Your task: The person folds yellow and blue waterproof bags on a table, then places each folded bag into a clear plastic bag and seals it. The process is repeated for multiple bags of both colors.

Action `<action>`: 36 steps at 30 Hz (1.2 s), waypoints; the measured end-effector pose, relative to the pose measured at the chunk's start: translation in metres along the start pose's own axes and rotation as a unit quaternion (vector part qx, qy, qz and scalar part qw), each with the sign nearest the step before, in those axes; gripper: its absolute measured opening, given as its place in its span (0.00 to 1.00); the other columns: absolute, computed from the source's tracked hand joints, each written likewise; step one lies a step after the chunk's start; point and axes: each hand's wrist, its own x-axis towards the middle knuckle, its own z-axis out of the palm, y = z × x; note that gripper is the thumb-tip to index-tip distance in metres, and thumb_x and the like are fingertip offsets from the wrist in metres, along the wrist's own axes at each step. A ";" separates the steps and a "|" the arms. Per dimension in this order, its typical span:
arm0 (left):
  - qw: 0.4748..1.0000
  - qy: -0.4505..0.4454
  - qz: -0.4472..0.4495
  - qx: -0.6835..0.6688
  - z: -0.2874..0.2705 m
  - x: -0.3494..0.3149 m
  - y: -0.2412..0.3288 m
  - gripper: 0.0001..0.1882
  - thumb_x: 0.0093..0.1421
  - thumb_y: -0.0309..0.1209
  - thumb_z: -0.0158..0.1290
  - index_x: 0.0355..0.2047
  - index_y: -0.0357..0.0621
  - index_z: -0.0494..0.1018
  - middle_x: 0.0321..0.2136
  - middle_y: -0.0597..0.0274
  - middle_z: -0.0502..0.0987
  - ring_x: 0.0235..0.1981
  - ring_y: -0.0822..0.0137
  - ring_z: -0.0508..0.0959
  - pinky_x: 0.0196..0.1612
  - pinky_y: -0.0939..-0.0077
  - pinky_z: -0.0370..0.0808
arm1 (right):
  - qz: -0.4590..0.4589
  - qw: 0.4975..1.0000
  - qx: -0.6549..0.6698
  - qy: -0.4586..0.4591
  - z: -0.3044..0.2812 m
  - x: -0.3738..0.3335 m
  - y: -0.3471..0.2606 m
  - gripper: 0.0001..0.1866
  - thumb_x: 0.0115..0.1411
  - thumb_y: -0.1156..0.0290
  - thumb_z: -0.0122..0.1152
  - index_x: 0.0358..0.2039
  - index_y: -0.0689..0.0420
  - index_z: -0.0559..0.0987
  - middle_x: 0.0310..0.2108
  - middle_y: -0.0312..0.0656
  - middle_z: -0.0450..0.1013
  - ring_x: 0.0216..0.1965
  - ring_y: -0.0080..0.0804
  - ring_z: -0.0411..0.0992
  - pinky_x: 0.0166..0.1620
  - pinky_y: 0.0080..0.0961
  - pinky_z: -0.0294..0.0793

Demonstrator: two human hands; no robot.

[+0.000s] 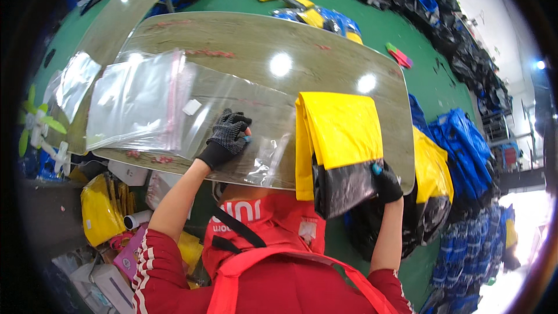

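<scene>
My left hand (229, 135), in a black dotted glove with bare fingertips, rests on a clear plastic bag (261, 102) laid flat on the table. Its fingers are curled together on the film; part of the grip is hidden beneath them. To the right, my right hand (386, 181), gloved in black, grips the lower right edge of a folded yellow and black sheet-like item (343, 131), smooth and shiny. That item lies over the table's right front edge, its black end toward me. A stack of clear bags (133, 104) with pinkish edges lies left of my left hand.
The wood-patterned table (232, 35) has rounded corners. Blue and yellow folded goods (450, 139) are piled at the right. Packed yellow and blue bundles (319, 17) lie on the green floor beyond. Boxes and yellow items (102, 209) crowd the lower left.
</scene>
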 end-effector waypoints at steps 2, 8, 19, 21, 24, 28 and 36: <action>0.997 -0.005 -0.018 0.073 0.013 0.002 0.012 0.13 0.48 0.36 0.61 0.31 0.42 0.74 0.42 0.52 0.75 0.51 0.49 0.69 0.56 0.52 0.61 | 0.023 1.000 -0.016 0.009 -0.004 -0.004 -0.008 0.38 0.52 0.61 0.68 0.60 0.63 0.66 0.55 0.39 0.69 0.53 0.31 0.69 0.57 0.27 0.66; 0.987 0.043 -0.139 0.065 0.036 0.009 0.034 0.17 0.44 0.40 0.64 0.29 0.47 0.71 0.45 0.54 0.74 0.56 0.47 0.67 0.63 0.46 0.51 | 0.030 0.997 -0.048 -0.058 0.005 0.011 -0.008 0.34 0.53 0.62 0.68 0.57 0.63 0.70 0.51 0.37 0.72 0.50 0.27 0.70 0.56 0.24 0.66; 0.954 0.159 -0.180 -0.180 0.036 0.009 0.038 0.06 0.56 0.30 0.56 0.32 0.41 0.73 0.42 0.52 0.77 0.52 0.49 0.72 0.63 0.54 0.57 | 0.072 0.978 -0.188 -0.049 0.018 0.028 -0.032 0.29 0.54 0.64 0.69 0.54 0.63 0.73 0.47 0.38 0.74 0.46 0.26 0.72 0.53 0.23 0.69; 0.938 0.134 -0.165 -0.275 0.018 0.012 0.046 0.06 0.58 0.29 0.54 0.34 0.39 0.73 0.41 0.52 0.78 0.51 0.52 0.73 0.59 0.60 0.64 | 0.145 0.974 -0.148 -0.092 0.045 0.015 -0.024 0.31 0.53 0.65 0.70 0.56 0.63 0.71 0.47 0.39 0.74 0.46 0.27 0.71 0.54 0.25 0.68; 0.980 0.000 -0.059 -0.190 -0.011 0.011 0.057 0.08 0.57 0.28 0.55 0.35 0.38 0.73 0.44 0.51 0.77 0.51 0.50 0.74 0.57 0.60 0.66 | 0.109 0.969 -0.116 -0.191 0.094 -0.007 0.016 0.35 0.52 0.66 0.70 0.58 0.64 0.68 0.50 0.40 0.73 0.50 0.29 0.70 0.55 0.28 0.68; 0.991 -0.041 0.006 -0.126 -0.034 -0.005 0.070 0.07 0.56 0.27 0.55 0.35 0.40 0.73 0.46 0.52 0.76 0.53 0.47 0.72 0.58 0.57 0.65 | 0.016 0.974 -0.210 -0.083 0.124 0.014 0.050 0.13 0.58 0.67 0.64 0.39 0.59 0.74 0.35 0.39 0.76 0.39 0.28 0.72 0.44 0.29 0.73; 0.996 -0.068 0.010 -0.049 -0.034 -0.025 0.097 0.06 0.54 0.26 0.57 0.30 0.38 0.72 0.48 0.52 0.75 0.55 0.46 0.70 0.59 0.57 0.66 | 0.055 0.925 -0.285 -0.244 0.154 0.137 0.002 0.23 0.58 0.51 0.62 0.38 0.62 0.81 0.29 0.37 0.77 0.30 0.22 0.73 0.37 0.18 0.72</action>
